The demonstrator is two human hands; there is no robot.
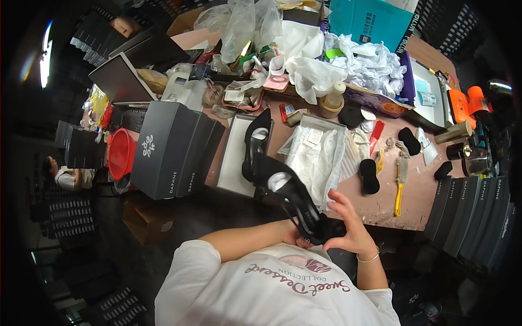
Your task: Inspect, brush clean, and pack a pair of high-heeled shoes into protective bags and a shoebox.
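Note:
A black high-heeled shoe point(298, 196) is held close to my chest, its pointed toe toward the table. My left hand point(294, 234) is closed on the shoe's underside near the heel end, its fingers partly hidden. Around the shoe's back end, my right hand point(352, 227) is open, with fingers and thumb spread; whether the thumb touches the shoe I cannot tell. The matching black shoe point(254, 142) leans in a shallow grey box tray point(231, 163). Beside it, a second grey tray point(326, 123) contains white tissue and a small label.
Stacked dark shoeboxes stand left point(163, 157) and right point(462, 212). A yellow-handled brush point(399, 190), a red brush point(376, 136) and black pads point(369, 176) lie on the table. Crumpled white paper point(364, 62) fills a purple box. An orange tape dispenser point(462, 106) sits far right.

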